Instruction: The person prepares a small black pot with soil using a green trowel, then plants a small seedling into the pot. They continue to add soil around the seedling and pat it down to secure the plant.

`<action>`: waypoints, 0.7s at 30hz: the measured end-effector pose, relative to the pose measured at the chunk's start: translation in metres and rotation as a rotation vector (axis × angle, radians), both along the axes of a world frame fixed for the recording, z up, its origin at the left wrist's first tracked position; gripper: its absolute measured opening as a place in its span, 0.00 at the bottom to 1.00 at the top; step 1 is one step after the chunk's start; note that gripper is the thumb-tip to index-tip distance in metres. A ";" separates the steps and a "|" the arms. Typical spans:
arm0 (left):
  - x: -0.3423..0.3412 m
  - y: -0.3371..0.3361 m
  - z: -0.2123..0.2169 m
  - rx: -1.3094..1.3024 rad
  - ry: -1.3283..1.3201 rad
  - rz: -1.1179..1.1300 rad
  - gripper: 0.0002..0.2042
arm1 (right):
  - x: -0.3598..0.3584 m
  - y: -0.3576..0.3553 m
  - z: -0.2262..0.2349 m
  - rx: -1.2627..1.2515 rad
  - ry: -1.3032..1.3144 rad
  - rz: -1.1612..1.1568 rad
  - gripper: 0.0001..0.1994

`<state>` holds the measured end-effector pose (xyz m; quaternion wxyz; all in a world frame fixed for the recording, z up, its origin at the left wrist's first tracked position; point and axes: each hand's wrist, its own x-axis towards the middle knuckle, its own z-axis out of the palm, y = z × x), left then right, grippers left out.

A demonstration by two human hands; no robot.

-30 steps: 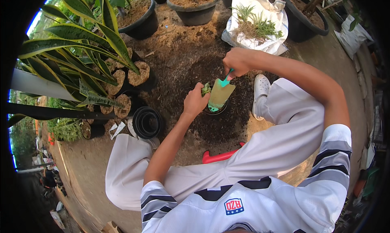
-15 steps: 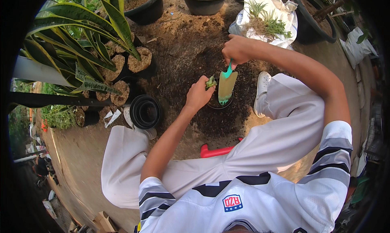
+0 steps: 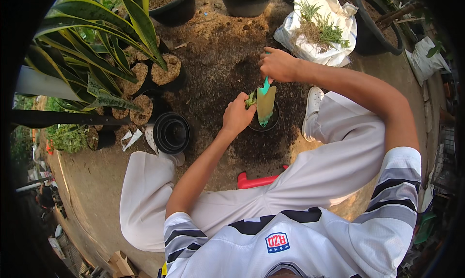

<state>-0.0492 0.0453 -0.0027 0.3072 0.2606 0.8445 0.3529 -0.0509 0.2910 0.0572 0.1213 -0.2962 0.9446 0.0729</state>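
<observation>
My right hand (image 3: pixel 279 65) grips the teal handle of a garden trowel (image 3: pixel 266 105), whose blade points down toward me. Under the blade is a small dark pot (image 3: pixel 272 121), its rim partly covered by the trowel. Just left of the blade, my left hand (image 3: pixel 238 114) is closed round a small green plant (image 3: pixel 250 100); its lower part is hidden by the fingers and the blade. Dark loose soil (image 3: pixel 252 145) lies spread on the ground round the pot.
Nested black pots (image 3: pixel 172 132) stand by my left foot. Potted snake plants (image 3: pixel 97 50) crowd the left. A white sack (image 3: pixel 315 28) with uprooted grassy plants (image 3: pixel 323 30) lies at the far right. A red tool (image 3: pixel 256 182) rests between my legs. Large planters (image 3: pixel 244 4) line the back.
My right hand and the trowel have shifted slightly left, bringing the blade closer to the plant. More of the pot's right side shows. My left hand has barely moved.
</observation>
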 end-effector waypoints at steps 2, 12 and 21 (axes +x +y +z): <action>0.001 0.001 0.000 0.005 0.001 0.010 0.16 | 0.000 0.003 0.002 -0.035 -0.012 0.017 0.10; 0.002 -0.002 -0.004 -0.013 0.041 0.005 0.15 | 0.004 -0.002 0.054 -0.104 -0.012 0.059 0.13; 0.007 0.002 0.005 -0.066 0.004 0.006 0.14 | 0.009 -0.009 0.030 0.003 0.122 0.155 0.14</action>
